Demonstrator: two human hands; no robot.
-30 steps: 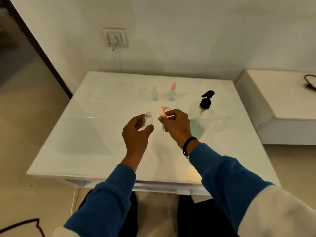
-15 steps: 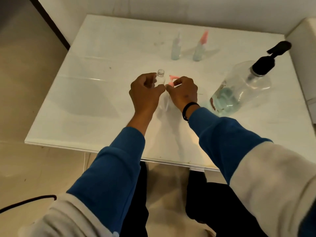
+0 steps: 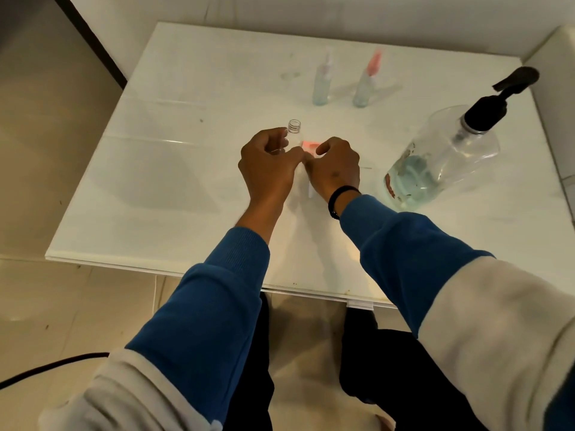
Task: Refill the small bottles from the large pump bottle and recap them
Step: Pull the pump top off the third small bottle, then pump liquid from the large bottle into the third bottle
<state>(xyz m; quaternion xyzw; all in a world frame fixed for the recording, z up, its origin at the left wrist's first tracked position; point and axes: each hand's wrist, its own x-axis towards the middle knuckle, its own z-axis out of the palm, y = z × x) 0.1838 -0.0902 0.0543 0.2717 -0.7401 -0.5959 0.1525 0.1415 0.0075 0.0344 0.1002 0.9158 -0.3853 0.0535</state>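
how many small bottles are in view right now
3. An open one held in the left hand; two capped ones at the table's far side, one clear-topped, one pink-topped.

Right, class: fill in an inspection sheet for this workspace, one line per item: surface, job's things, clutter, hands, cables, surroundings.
Surface: white table, faint marks.
Job's things: open small bottle, uncapped, in left hand; pink spray cap in right hand; two capped small bottles at the back; large pump bottle at right, part full.
Clutter: nothing seen.
Hands: both grip, fingers curled.
Cables: dark cable on floor, lower left.
Surroundings: white wall, tiled floor.
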